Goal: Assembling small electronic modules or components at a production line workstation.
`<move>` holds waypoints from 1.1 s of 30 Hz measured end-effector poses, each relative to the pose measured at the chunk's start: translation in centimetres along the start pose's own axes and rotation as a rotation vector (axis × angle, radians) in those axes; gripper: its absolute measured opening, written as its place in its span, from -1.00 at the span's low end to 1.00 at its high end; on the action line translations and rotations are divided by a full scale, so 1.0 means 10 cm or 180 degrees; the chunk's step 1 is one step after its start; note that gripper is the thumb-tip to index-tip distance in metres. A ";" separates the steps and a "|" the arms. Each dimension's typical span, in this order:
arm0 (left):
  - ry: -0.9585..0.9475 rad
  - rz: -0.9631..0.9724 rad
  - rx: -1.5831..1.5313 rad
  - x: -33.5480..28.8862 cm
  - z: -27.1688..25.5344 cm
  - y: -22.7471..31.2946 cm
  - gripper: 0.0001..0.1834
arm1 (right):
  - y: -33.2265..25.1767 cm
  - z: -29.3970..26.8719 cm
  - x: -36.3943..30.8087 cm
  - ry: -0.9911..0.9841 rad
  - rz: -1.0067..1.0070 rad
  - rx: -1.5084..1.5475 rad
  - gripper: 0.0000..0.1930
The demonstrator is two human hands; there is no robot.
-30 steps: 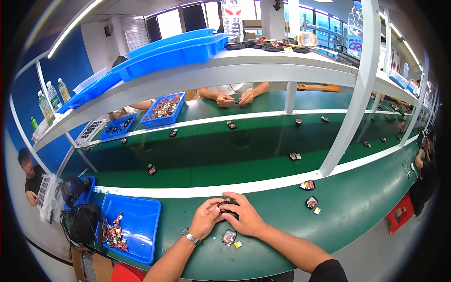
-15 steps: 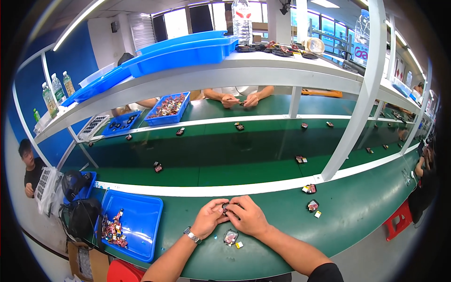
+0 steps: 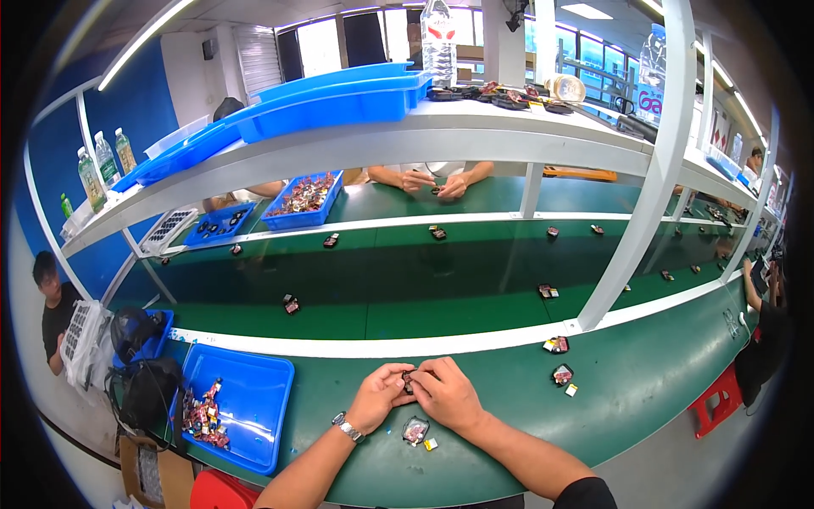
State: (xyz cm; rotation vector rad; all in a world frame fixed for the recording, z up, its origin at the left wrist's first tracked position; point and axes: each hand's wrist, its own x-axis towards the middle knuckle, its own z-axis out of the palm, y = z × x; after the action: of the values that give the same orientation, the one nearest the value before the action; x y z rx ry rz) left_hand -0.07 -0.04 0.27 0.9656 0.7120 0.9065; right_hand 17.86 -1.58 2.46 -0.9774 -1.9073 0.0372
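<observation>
My left hand (image 3: 373,402) and my right hand (image 3: 449,397) meet over the green table, fingers closed around a small dark electronic part (image 3: 409,383). The left fingers grip its side, and the right thumb and fingertips press on it. Much of the part is covered by my fingers. Just below my hands lies a similar assembly, a black housing with a reddish board (image 3: 415,430). Beside that sits a small yellow-and-white piece (image 3: 431,444). To the left, a blue tray (image 3: 282,382) holds a heap of small reddish boards (image 3: 202,416).
A white rail (image 3: 381,346) divides my table from a green conveyor belt (image 3: 407,310) carrying several small assemblies. More assemblies (image 3: 562,375) lie at the right. A metal post (image 3: 632,178) and a shelf with blue trays (image 3: 331,102) stand ahead. Across the belt, another person's hands (image 3: 437,184) work.
The assemblies on the belt have shifted slightly to the right. My hands stay together on the dark part, with small finger movements. The person at the far right has changed arm position.
</observation>
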 end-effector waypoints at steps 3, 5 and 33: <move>-0.0012 -0.0012 0.0060 0.00 0.00 0.00 -0.68 | 0.02 0.02 -0.01 -0.0012 -0.0007 -0.0020 -0.84; -0.0007 0.0004 0.0040 0.01 0.00 0.00 -0.68 | 0.02 0.02 -0.01 -0.0029 -0.0021 -0.0032 -0.84; 0.0711 0.0699 0.0371 0.12 -0.09 0.02 -0.75 | 1.02 0.24 0.40 0.0450 0.0763 -0.0929 -0.49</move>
State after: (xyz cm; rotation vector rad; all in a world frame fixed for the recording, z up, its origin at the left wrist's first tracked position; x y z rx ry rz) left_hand -0.40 1.43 -0.03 1.0706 0.8667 1.1889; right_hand 21.38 8.77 -0.03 -1.3653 -1.6866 -0.1706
